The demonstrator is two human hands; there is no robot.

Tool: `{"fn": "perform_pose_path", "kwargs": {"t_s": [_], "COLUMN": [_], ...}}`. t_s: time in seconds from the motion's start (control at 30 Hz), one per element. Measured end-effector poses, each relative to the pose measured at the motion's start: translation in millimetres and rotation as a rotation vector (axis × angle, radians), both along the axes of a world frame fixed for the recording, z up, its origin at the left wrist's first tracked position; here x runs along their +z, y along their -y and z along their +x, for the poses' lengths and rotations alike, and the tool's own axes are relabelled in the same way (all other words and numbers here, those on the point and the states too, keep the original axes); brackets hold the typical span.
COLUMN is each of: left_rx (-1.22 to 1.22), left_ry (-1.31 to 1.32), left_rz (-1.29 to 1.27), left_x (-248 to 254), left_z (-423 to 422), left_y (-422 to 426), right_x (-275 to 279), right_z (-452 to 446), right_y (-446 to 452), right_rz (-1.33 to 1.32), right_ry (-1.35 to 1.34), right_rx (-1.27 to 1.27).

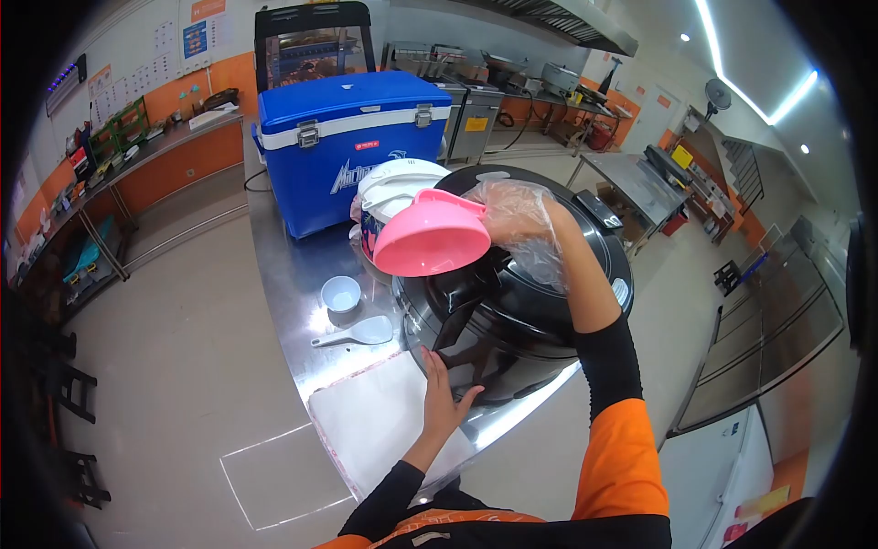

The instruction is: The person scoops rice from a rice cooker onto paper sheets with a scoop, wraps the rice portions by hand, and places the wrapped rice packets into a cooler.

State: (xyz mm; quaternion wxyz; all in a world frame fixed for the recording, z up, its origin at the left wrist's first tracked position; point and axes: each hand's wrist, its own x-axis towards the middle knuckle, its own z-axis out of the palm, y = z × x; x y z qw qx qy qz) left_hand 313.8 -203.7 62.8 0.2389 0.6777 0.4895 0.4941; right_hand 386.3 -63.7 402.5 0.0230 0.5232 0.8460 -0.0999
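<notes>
My right hand (pixel 514 212), in a clear plastic glove, is closed on the handle of a pink scoop (pixel 432 240). It holds the scoop over the large black cooker (pixel 549 311), whose lid is down. My left hand (pixel 443 399) is bare, its fingers apart and resting against the cooker's lower front side. To the left of the cooker, a small light-blue bowl (pixel 341 295) and a pale rice paddle (pixel 358 332) lie on the steel table (pixel 283 274). A stack of white paper sheets (pixel 370 412) is beside my left hand.
A blue cooler box (pixel 352 137) stands at the table's back left, with a white-lidded container (pixel 395 183) between it and the cooker. Another steel table (pixel 626 188) is at the back right. Along the left wall runs a long counter (pixel 174 146).
</notes>
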Motion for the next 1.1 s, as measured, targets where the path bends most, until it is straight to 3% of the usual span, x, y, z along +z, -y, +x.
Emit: {"fn": "perform_pose_path", "kwargs": {"t_s": [0.13, 0.23, 0.4, 0.5, 0.53, 0.6, 0.7, 0.73, 0.8, 0.9, 0.97, 1.1], "left_rx": [0.003, 0.008, 0.05, 0.099, 0.18, 0.461, 0.919, 1.133, 1.291, 1.243, 1.295, 1.352], "left_ry": [0.036, 0.063, 0.089, -0.043, 0.059, -0.274, -0.503, -0.526, -0.416, -0.096, -0.196, -0.229], "left_rz": [-0.037, -0.047, -0.011, -0.061, -0.094, -0.164, -0.366, -0.415, -0.517, -0.637, -0.602, -0.567], "left_x": [0.6, 1.0, 2.5, 6.7, 4.2, -19.9, -69.3, -82.9, -88.1, -88.1, -91.0, -88.4], "left_z": [13.4, 21.1, 35.0, 18.0, 11.9, -10.9, -48.6, -57.7, -70.8, -73.0, -71.8, -67.6], "left_y": [-3.7, -4.7, -4.1, 9.8, 21.3, 47.2, 96.1, 113.5, 139.8, 156.6, 157.8, 154.0], "right_x": [-5.3, 8.0, 9.8, 12.0, 9.8, 22.5, 56.9, 71.7, 103.7, 132.0, 147.1, 141.6], "right_z": [16.7, 16.8, 26.4, 35.0, 37.2, 40.8, 60.7, 72.0, 103.2, 161.6, 204.1, 317.8], "right_y": [-24.1, -21.6, -20.9, -22.3, -28.7, -27.9, -33.3, -38.6, -52.5, -59.0, -71.0, -87.3], "right_rz": [-0.001, -0.248, -0.209, -0.222, -0.212, -0.211, -0.078, 0.048, 0.304, 0.199, 0.165, 0.334], "right_ry": [0.08, -0.009, -0.04, -0.128, -0.112, -0.133, -0.135, -0.143, -0.155, -0.741, -1.113, -1.371], "right_rx": [0.137, 0.085, 0.113, 0.182, 0.232, 0.304, 0.369, 0.444, 0.582, 0.537, 0.604, 0.356]}}
